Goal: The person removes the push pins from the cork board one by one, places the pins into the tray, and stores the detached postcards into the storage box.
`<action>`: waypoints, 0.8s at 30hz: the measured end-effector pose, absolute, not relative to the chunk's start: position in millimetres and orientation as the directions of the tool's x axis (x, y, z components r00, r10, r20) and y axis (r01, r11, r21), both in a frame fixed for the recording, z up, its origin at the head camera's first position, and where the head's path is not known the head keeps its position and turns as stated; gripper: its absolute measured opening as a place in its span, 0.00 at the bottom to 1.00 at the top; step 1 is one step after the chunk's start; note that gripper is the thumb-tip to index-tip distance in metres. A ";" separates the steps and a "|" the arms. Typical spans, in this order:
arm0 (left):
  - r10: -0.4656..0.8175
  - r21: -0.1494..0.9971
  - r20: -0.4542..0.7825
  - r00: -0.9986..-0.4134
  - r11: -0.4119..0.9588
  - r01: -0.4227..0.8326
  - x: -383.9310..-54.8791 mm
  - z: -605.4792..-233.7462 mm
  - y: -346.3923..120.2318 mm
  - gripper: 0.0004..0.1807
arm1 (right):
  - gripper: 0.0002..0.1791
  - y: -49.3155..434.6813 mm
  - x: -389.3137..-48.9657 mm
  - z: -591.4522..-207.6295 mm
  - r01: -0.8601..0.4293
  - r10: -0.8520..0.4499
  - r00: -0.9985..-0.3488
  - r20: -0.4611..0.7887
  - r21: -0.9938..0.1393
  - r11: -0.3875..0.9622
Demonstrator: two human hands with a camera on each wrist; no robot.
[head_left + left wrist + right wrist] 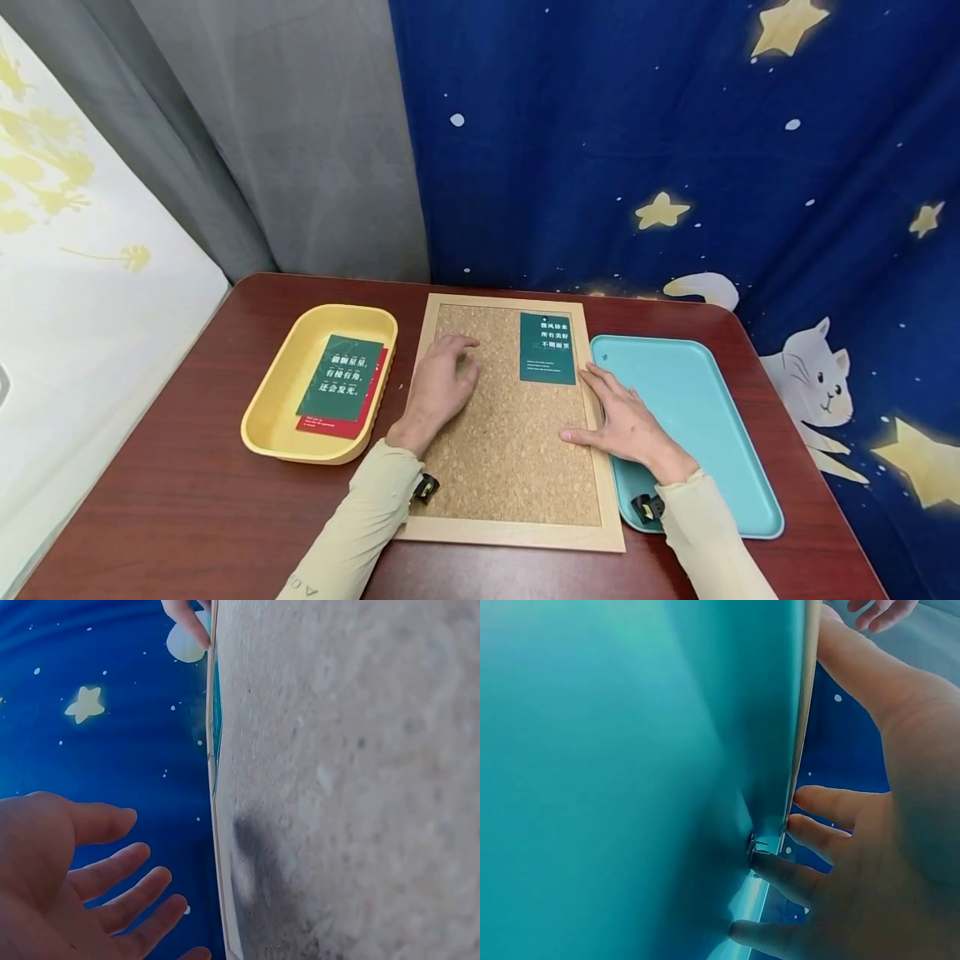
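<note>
A cork board [517,467] in a pale wooden frame lies on the table. One green card [547,367] with white writing sits at its upper right, a dark pin [544,319] at its top. My left hand [442,387] hovers over the board's left part, fingers loosely bent and holding nothing; the left wrist view shows the spread fingers [142,900]. My right hand [630,425] rests at the board's right edge, thumb over the cork and fingers along the frame. In the right wrist view its fingertips [810,796] touch the frame, and a small pin [754,846] lies close by.
Left of the board stands a yellow basket [262,417] holding a green card [345,379] over a red card [330,427]. A turquoise tray [697,425] lies to the right, against the board's frame. Grey and starry blue curtains [525,167] hang behind the table.
</note>
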State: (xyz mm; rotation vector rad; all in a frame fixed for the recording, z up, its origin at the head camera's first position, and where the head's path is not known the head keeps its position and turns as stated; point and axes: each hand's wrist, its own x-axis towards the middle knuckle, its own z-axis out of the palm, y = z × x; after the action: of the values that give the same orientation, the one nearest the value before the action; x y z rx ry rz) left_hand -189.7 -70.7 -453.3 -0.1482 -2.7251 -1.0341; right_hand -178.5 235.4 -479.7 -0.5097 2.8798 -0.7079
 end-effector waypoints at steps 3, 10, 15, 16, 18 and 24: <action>0.031 0.641 0.229 -0.973 0.747 0.175 -190.5 -453.8 -68.1 0.17 | 0.61 235.6 -178.9 -479.3 -0.292 -0.349 -0.936 -0.043 -0.460 0.839; 0.055 0.622 0.183 -0.982 0.767 0.159 -191.2 -457.1 -63.2 0.18 | 0.58 235.1 -181.2 -478.0 -0.285 -0.341 -0.939 -0.044 -0.455 0.844; 0.075 0.616 0.179 -0.981 0.769 0.171 -192.3 -457.8 -61.0 0.18 | 0.54 236.3 -182.6 -477.5 -0.286 -0.336 -0.941 -0.033 -0.451 0.845; 0.079 0.616 0.181 -0.980 0.768 0.175 -192.4 -457.9 -60.7 0.18 | 0.54 236.3 -182.9 -477.2 -0.287 -0.335 -0.942 -0.030 -0.451 0.845; 0.086 0.614 0.183 -0.979 0.768 0.182 -192.4 -458.0 -60.3 0.18 | 0.52 236.4 -183.3 -476.8 -0.285 -0.332 -0.943 -0.026 -0.454 0.844; 0.097 0.610 0.165 -0.981 0.772 0.179 -192.9 -457.3 -58.5 0.19 | 0.47 236.5 -185.1 -476.8 -0.288 -0.331 -0.944 -0.012 -0.462 0.839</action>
State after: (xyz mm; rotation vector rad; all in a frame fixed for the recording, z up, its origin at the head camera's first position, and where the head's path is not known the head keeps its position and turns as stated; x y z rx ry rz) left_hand -192.9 -58.5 -457.3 -0.2216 -2.8390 -0.9963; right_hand -185.1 236.5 -476.8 -0.4931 2.9238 -0.7133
